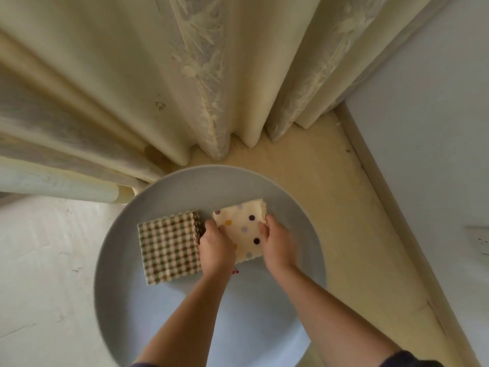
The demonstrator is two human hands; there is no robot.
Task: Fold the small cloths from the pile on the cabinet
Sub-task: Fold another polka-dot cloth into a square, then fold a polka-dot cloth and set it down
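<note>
On cabinet top (211, 186): dotted cloth (244, 229), folded, just right of checked cloth (169, 247). The left hand (215, 247) and right hand (277, 245) each pinch one side edge, likely squaring the fold. Checked piece looks finished, so parked aside.

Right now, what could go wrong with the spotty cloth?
1. The left hand and right hand hold the spotty cloth only by its sides. If one slips, the fold may flop open.
2. The left hand is right next to the checked cloth, so it might bump that neat stack crooked.
</note>
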